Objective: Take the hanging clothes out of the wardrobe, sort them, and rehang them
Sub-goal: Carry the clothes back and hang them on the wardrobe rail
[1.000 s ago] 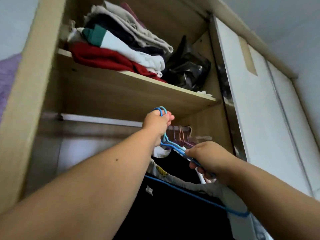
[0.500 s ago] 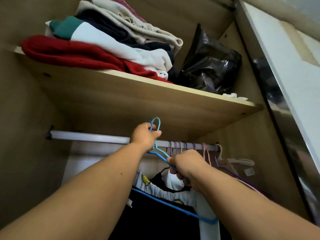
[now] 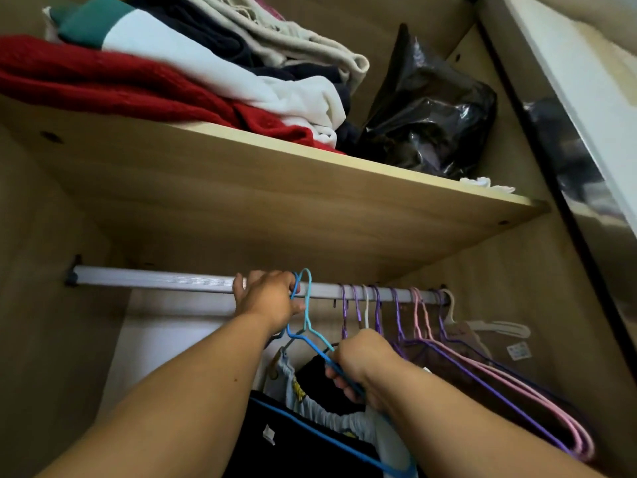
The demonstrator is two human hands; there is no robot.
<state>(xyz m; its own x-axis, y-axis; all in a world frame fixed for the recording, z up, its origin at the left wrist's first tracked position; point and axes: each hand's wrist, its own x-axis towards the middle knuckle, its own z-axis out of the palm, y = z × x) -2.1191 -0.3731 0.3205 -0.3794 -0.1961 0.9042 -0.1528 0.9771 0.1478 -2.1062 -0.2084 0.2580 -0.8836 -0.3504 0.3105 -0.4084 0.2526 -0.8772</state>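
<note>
My left hand (image 3: 268,300) is up at the silver rail (image 3: 155,280) and pinches the hooks of the blue hangers (image 3: 307,307), which sit over the rail. Lower down, my right hand (image 3: 362,365) grips the sloping shoulders of those hangers. Below them hang a black garment (image 3: 293,443) and a light grey printed garment (image 3: 310,405). To the right, several empty purple and pink hangers (image 3: 417,315) hang on the same rail.
The wooden shelf (image 3: 275,201) sits close above the rail and carries folded clothes (image 3: 172,70) and a black plastic bag (image 3: 431,112). The wardrobe's side wall is on the left, and a sliding door edge (image 3: 551,150) on the right.
Both hands rose with the blue hangers toward the rail. The hooks, held below the shelf earlier, now sit over the rail. The view moved closer in under the shelf.
</note>
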